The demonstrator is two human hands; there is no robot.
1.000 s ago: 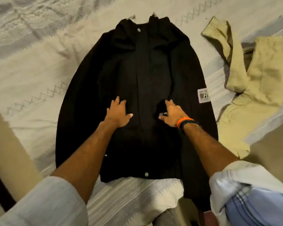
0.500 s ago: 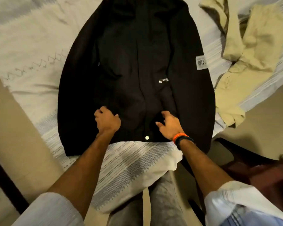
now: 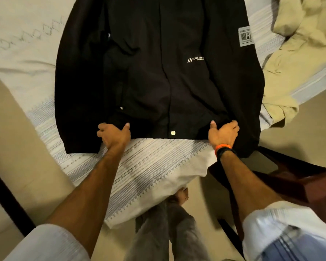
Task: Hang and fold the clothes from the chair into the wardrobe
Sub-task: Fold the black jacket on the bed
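Note:
A black jacket (image 3: pixel 158 72) lies front up and spread flat on the bed, its collar out of view past the top edge. It has a white snap at the hem and a grey patch on the right sleeve. My left hand (image 3: pixel 114 135) grips the hem at the lower left, thumb on top and fingers tucked under the cloth. At the lower right of the hem, my right hand (image 3: pixel 223 133) holds it the same way and wears an orange and black wristband.
Beige trousers (image 3: pixel 299 53) lie crumpled on the bed to the jacket's right. The white patterned bedsheet (image 3: pixel 149 166) hangs over the bed corner by my legs. A dark wooden chair (image 3: pixel 299 183) stands at the right, on the beige floor (image 3: pixel 13 138).
Both hands slid down the jacket's front from its middle to the hem, spread apart to its two lower corners and took hold of it. The view tilted downward.

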